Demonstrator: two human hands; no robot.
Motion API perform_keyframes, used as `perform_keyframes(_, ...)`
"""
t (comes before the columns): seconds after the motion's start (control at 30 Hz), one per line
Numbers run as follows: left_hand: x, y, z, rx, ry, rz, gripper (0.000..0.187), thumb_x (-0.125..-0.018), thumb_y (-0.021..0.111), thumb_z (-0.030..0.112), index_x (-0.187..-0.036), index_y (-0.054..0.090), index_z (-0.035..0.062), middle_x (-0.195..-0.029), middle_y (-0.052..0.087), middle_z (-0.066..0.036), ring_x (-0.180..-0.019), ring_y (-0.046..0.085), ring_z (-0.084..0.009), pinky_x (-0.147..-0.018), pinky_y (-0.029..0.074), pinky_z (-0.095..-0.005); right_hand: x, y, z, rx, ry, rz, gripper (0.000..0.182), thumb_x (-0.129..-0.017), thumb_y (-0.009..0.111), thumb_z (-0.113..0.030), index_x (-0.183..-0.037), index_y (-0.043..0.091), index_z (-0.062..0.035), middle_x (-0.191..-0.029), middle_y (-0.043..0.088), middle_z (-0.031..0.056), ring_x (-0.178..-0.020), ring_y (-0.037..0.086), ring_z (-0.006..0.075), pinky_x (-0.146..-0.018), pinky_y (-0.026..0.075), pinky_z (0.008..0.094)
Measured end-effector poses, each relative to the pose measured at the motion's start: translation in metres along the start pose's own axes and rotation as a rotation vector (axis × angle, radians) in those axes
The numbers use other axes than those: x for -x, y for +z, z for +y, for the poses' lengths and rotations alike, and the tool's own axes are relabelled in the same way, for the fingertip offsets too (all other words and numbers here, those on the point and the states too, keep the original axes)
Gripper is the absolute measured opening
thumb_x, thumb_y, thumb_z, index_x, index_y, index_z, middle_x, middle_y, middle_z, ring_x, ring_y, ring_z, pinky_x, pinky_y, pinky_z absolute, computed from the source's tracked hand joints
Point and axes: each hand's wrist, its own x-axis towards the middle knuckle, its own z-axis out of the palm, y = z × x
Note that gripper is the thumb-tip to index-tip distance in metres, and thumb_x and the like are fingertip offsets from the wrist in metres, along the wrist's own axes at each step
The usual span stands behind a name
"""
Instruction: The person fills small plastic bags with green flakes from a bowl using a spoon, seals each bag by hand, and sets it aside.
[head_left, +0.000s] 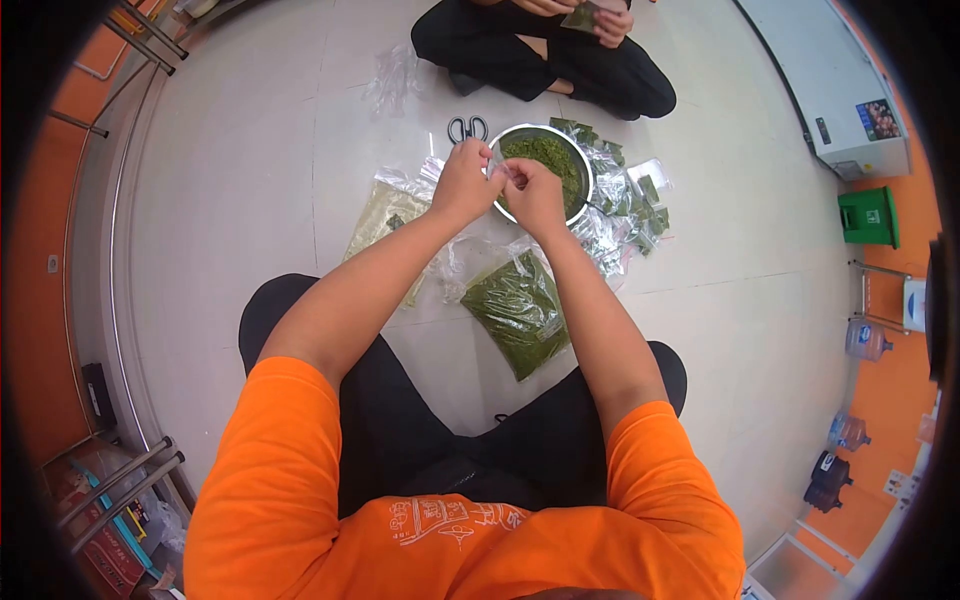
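Note:
My left hand (pixel 467 185) and my right hand (pixel 536 195) meet over the near left edge of a metal bowl (pixel 590 178). Their fingertips are pinched together around what looks like a bit of clear plastic, largely hidden by the fingers. Chopped green leaf (pixel 545 152) fills the bowl. Closer to my legs lies a large clear bag of green leaf (pixel 518 310). A flat plastic bag with pale contents (pixel 375 222) rests left of my forearms. Scissors (pixel 467 129) lie on the floor just beyond my left hand.
Several small filled green packets (pixel 640 205) lie right of the bowl. Crumpled clear bags (pixel 393 80) are on the floor farther off. Opposite me sits a person in black trousers (pixel 500 55), hands on a small green packet (pixel 583 15). A green bin (pixel 868 217) stands at right.

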Motion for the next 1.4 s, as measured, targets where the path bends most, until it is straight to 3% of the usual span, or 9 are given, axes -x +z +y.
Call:
perform_keyframes(0.17,-0.001,-0.007,0.008,-0.145,-0.03,-0.157,0.041,-0.074,0.074,0.015,-0.108,0.054,0.0037,-0.105,0.058,-0.015,-0.1,0.059,-0.0326,-0.088,0.049,-0.0408,-0.006,-0.008,-0.008,0.062,0.238,0.086,0.02,-0.075,0.07,0.0,-0.095,0.07,-0.0008,-0.087,0.069,0.0172,-0.075,0.069,0.0275,-0.071,0.054,0.0358)
perform_keyframes(0.23,-0.005,-0.004,0.005,-0.121,0.043,-0.117,0.043,-0.074,0.074,0.018,-0.11,0.055,0.005,-0.108,0.059,-0.014,-0.104,0.058,-0.0328,-0.092,0.046,-0.0435,-0.008,-0.01,-0.005,0.14,0.064,0.044,0.016,-0.075,0.071,-0.002,-0.091,0.07,-0.0009,-0.085,0.069,0.0171,-0.074,0.069,0.0281,-0.07,0.055,0.0353)
perform_keyframes(0.43,0.006,-0.017,-0.006,-0.265,0.52,-0.221,0.061,-0.073,0.075,0.027,-0.127,0.052,0.0109,-0.125,0.058,-0.009,-0.118,0.055,-0.0287,-0.106,0.031,-0.0505,-0.011,-0.02,-0.012,0.134,0.213,-0.091,0.011,-0.075,0.075,-0.007,-0.084,0.071,-0.0016,-0.076,0.071,0.013,-0.068,0.069,0.0228,-0.067,0.055,0.0324)
perform_keyframes(0.67,0.004,-0.01,-0.003,-0.407,0.29,-0.355,0.05,-0.072,0.077,0.027,-0.114,0.054,0.011,-0.108,0.064,-0.008,-0.106,0.061,-0.0263,-0.096,0.037,-0.0471,-0.013,-0.022,-0.001,-0.179,0.341,-0.354,0.016,-0.081,0.074,-0.012,-0.087,0.07,0.002,-0.076,0.071,0.0075,-0.068,0.067,0.0133,-0.067,0.054,0.0288)
perform_keyframes(0.87,-0.003,-0.014,-0.009,-0.455,0.159,-0.408,0.043,-0.076,0.074,0.029,-0.109,0.055,0.009,-0.095,0.068,-0.008,-0.093,0.067,-0.0279,-0.083,0.048,-0.044,-0.023,-0.053,0.023,-0.35,0.471,-0.363,0.023,-0.086,0.063,-0.013,-0.1,0.072,0.002,-0.085,0.073,0.0147,-0.075,0.071,0.0201,-0.071,0.055,0.0307)
perform_keyframes(1.0,-0.003,-0.02,-0.015,-0.426,0.0,-0.393,0.049,-0.077,0.074,0.031,-0.116,0.054,0.0091,-0.098,0.069,-0.011,-0.094,0.067,-0.0304,-0.082,0.052,-0.0426,-0.012,-0.089,0.101,0.717,0.392,0.061,0.045,-0.085,0.067,-0.03,-0.113,0.068,0.0051,-0.112,0.068,0.0272,-0.099,0.069,0.0373,-0.09,0.053,0.0419)
perform_keyframes(1.1,-0.002,-0.027,-0.015,-0.378,-0.09,-0.411,0.054,-0.077,0.074,0.032,-0.12,0.053,0.0089,-0.1,0.069,-0.014,-0.096,0.067,-0.0312,-0.085,0.052,-0.0421,0.008,-0.1,0.142,0.642,0.557,-0.037,0.057,-0.084,0.069,-0.04,-0.113,0.065,0.0085,-0.114,0.067,0.0276,-0.104,0.066,0.04,-0.096,0.05,0.0435)
perform_keyframes(1.2,-0.002,-0.026,-0.018,-0.344,-0.091,-0.418,0.053,-0.077,0.073,0.032,-0.12,0.053,0.0077,-0.102,0.068,-0.017,-0.097,0.067,-0.0312,-0.086,0.052,-0.042,0.014,-0.089,0.174,0.476,0.835,0.058,0.046,-0.089,0.069,-0.034,-0.111,0.065,0.006,-0.095,0.069,0.021,-0.073,0.07,0.0252,-0.065,0.058,0.0365)
perform_keyframes(1.4,0.003,-0.016,-0.019,-0.3,-0.028,-0.433,0.047,-0.076,0.073,0.029,-0.113,0.057,0.0026,-0.101,0.067,-0.017,-0.096,0.066,-0.0312,-0.085,0.052,-0.0416,0.018,-0.076,0.192,-0.576,0.991,0.442,0.016,-0.09,0.068,-0.011,-0.099,0.067,0.0025,-0.078,0.063,0.0082,-0.062,0.064,0.0187,-0.053,0.054,0.0258)
